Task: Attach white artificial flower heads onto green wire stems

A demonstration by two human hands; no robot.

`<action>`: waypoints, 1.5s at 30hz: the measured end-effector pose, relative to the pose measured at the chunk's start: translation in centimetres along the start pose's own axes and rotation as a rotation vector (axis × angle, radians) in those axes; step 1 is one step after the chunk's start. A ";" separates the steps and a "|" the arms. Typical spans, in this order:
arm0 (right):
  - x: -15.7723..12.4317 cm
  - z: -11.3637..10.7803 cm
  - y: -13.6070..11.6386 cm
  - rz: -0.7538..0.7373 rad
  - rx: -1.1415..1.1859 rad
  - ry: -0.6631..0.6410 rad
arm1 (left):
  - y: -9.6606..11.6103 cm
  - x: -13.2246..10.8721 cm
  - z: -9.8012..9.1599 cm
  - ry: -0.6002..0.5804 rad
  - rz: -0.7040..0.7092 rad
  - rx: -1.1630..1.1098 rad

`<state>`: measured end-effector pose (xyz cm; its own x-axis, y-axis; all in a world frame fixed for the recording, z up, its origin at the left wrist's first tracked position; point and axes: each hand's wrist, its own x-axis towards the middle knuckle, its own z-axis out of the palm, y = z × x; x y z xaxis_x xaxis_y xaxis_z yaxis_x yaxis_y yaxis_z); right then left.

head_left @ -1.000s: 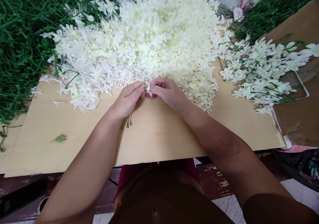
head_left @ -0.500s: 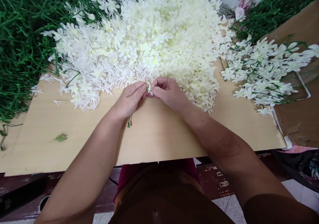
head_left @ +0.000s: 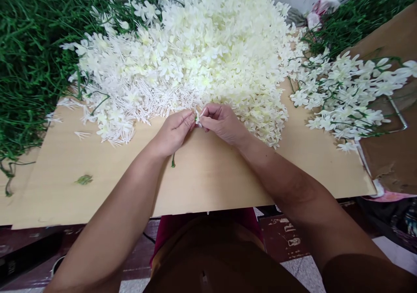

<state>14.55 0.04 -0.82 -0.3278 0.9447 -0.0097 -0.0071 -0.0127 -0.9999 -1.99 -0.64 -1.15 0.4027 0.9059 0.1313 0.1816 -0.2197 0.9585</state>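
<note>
My left hand is closed around a green artificial stem, whose lower end hangs out beneath the palm. Its upper tip shows between my fingertips. Pinched in my right hand is a small white artificial flower, touching the stem tip. The two hands nearly meet above the board, just in front of a big heap of white artificial flowers. Fingers cover most of the join between flower and stem.
Green stems are piled at the left, more stems at the back right. Stems bearing white flowers lie at the right beside a cardboard box and a metal handle. A green scrap lies on the board.
The view has shifted slightly, so the board and heap appear a little further right. Both hands stay together, still holding the stem and flower, with small finger movements.
</note>
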 end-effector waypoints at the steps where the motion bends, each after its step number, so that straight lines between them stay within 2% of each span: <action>1: 0.0 0.0 0.0 -0.004 -0.001 -0.009 | 0.0 0.0 0.0 -0.008 -0.001 -0.004; 6: 0.0 -0.3 -0.2 -0.039 0.034 -0.061 | -0.1 0.0 -0.2 -0.037 -0.009 -0.088; 12: 0.2 -0.5 0.1 -0.032 0.052 -0.085 | -0.2 0.0 -0.2 -0.052 0.045 -0.053; 19: 0.2 -0.3 0.2 0.008 0.039 -0.067 | -0.1 -0.1 -0.2 -0.057 0.112 0.127; 27: -0.2 0.6 0.1 -0.027 -0.107 0.058 | -0.4 -0.2 0.4 0.021 0.064 0.394; 33: 0.1 -0.1 -0.6 -0.008 -0.034 0.026 | 0.4 -0.1 0.6 0.085 0.003 0.159; 36: 0.3 -1.3 -1.1 -0.034 0.053 0.091 | 0.4 -0.1 0.0 0.150 0.014 0.055; 38: 0.3 -2.2 -1.4 -0.022 0.124 0.168 | 0.3 -0.2 -0.7 0.221 0.080 0.016; 40: 0.3 -2.9 -1.7 -0.017 0.182 0.247 | 0.3 -0.3 -1.4 0.268 0.215 0.060; 43: 0.3 -3.5 -2.0 -0.026 0.204 0.325 | 0.6 -0.6 -2.0 0.261 0.415 0.209; 45: 0.3 -3.5 -2.1 -0.023 0.202 0.359 | 1.0 -0.8 -2.0 0.246 0.471 0.248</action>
<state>17.79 1.53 1.22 0.0251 0.9993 -0.0262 -0.2074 -0.0204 -0.9780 -3.95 -0.85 0.22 0.2760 0.7409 0.6123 0.2503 -0.6705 0.6984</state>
